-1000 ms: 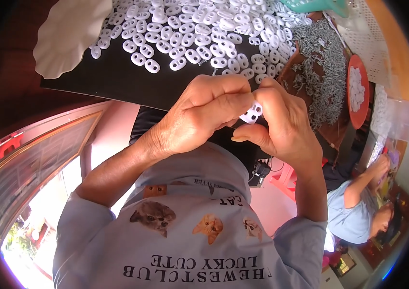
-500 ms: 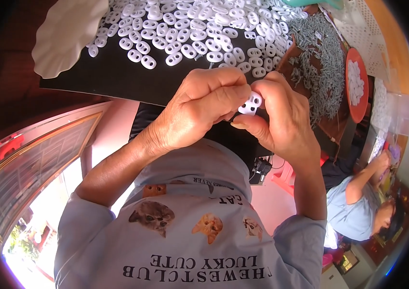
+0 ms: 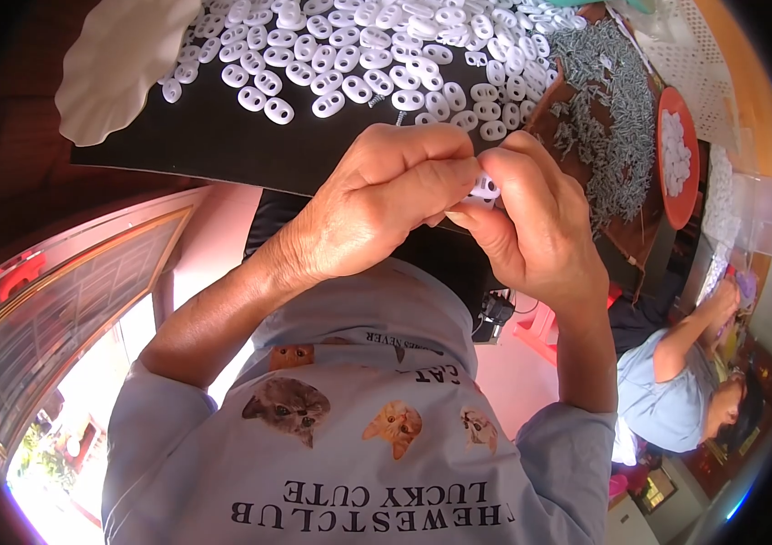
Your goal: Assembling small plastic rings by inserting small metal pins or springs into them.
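Between the fingertips of both my hands is a small white plastic piece with dark holes (image 3: 486, 189). My left hand (image 3: 401, 189) pinches it from the left, with thumb and fingers pressed together. My right hand (image 3: 538, 211) grips the other side, its thumb under the piece and its index finger curled over it. Fingers cover most of the piece; whether it is one part or two joined cannot be told. Just beyond my hands, a heap of white oval two-hole pieces (image 3: 327, 84) spreads over the dark tabletop (image 3: 195, 136).
A pile of grey screws (image 3: 617, 118) lies on brown sheeting at the right. Beside it stands an orange dish (image 3: 677, 204) holding white bits. A cream wavy-edged plate (image 3: 118, 68) is at the far left. Another person (image 3: 677, 381) in light blue works at the right.
The white piece has turned and now sits deeper between my fingers, with less of it showing. Both hands have shifted very slightly to the right.
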`<act>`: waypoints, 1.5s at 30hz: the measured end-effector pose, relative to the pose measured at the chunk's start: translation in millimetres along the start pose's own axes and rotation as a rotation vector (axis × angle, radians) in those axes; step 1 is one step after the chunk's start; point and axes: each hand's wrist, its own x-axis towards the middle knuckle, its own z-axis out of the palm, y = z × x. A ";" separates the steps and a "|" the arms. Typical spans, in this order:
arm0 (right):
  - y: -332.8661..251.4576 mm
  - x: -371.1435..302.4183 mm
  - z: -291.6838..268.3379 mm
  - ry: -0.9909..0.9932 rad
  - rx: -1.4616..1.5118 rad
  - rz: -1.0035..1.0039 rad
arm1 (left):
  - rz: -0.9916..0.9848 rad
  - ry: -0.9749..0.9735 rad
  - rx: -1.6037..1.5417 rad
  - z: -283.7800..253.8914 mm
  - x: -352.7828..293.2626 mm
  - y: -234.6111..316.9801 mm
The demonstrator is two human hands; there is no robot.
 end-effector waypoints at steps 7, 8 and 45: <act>2.2 -2.9 -0.8 0.007 -0.024 -0.020 | 0.072 -0.026 0.090 0.9 -0.9 -1.7; 2.7 -3.7 -2.1 0.007 -0.024 -0.019 | 0.103 -0.039 0.124 1.0 -1.2 -2.6; 35.0 -37.9 -97.4 -0.198 0.154 0.483 | 0.175 -0.294 0.474 52.8 86.0 18.9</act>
